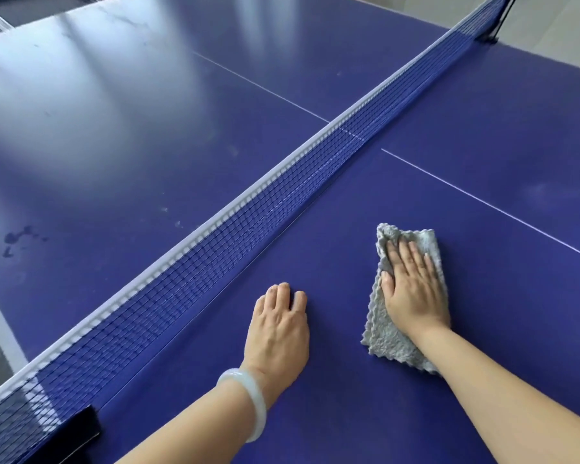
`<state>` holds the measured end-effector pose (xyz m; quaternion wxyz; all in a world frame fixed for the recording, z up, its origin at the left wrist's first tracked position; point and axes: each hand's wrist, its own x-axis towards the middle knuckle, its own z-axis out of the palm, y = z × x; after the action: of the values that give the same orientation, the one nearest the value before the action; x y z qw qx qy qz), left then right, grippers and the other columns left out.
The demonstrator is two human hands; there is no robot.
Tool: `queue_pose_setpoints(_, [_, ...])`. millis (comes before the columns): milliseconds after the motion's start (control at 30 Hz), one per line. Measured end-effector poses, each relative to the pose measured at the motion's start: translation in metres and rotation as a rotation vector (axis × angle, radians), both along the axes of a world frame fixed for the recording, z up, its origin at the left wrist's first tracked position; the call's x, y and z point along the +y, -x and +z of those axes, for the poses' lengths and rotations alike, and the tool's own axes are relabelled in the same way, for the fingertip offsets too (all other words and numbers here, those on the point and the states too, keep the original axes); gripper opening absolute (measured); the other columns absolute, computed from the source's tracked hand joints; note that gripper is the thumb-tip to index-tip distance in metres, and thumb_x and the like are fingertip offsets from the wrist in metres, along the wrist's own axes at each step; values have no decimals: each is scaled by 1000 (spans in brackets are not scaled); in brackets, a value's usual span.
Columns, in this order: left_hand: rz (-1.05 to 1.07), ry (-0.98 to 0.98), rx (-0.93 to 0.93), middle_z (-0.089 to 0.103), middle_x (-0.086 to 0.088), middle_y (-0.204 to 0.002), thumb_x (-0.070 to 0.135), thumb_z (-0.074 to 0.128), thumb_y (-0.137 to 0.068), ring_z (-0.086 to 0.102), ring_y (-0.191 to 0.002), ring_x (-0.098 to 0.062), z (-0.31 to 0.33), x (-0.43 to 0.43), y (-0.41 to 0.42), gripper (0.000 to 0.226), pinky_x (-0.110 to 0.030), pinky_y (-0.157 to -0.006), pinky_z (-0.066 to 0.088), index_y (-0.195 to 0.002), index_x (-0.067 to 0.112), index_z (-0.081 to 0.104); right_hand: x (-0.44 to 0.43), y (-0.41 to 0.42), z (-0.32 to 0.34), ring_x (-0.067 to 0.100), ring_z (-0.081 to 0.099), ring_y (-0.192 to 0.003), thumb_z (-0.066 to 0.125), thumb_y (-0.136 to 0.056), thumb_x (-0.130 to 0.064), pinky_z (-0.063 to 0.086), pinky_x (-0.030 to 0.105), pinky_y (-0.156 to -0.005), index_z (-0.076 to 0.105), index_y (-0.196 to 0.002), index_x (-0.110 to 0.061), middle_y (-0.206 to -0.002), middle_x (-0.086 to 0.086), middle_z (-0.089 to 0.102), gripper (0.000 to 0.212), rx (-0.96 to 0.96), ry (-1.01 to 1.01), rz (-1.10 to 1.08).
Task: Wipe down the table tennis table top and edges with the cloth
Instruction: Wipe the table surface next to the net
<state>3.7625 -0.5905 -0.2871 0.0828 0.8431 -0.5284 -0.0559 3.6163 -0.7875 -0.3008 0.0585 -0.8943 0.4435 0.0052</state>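
Observation:
A blue table tennis table (pixel 482 135) fills the view. On its near half lies a folded grey cloth (pixel 387 336). My right hand (pixel 411 283) presses flat on the cloth with straight fingers. To the left of the cloth, my left hand (pixel 278 329) rests palm down on the bare table top, fingers slightly bent at the tips; a pale bangle circles its wrist. Both hands lie on the near side of the net.
A blue net (pixel 248 222) with a white top band runs diagonally from bottom left to top right. Its black clamp (pixel 77 433) sits at the lower left edge. Dark smudges (pixel 17 239) mark the far half. A white centre line (pixel 482 199) crosses the near half.

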Motion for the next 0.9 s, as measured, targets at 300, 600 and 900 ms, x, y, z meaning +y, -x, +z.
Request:
queue_pose_setpoints(300, [52,14,40,0,-3,-164,41,7,-98,-14,-148,-12,-16,-64,-48,65,-31,-120,-15,-156,10,9,34,-34,1,15,12,-153,30,-93,-31,11,42,-123,29,-156,-19,-164,-3,20,64,-60,-48,365])
queue_pose_setpoints(600, [75,-42,22,36,-7,-155,32,32,-93,28,-146,-21,-6,-65,-46,61,-38,-116,13,-147,6,41,-118,-101,7,18,1,-154,26,-103,-40,-1,39,-125,10,-159,-17,-167,2,6,63,57,-19,-87])
queue_pose_setpoints(900, [67,-69,-54,47,-12,-148,31,33,-90,42,-139,-26,-1,-68,-45,60,-41,-110,23,-140,2,51,-106,-109,3,17,6,-154,25,-100,-45,-10,31,-123,17,-158,-23,-166,0,10,63,52,-8,383])
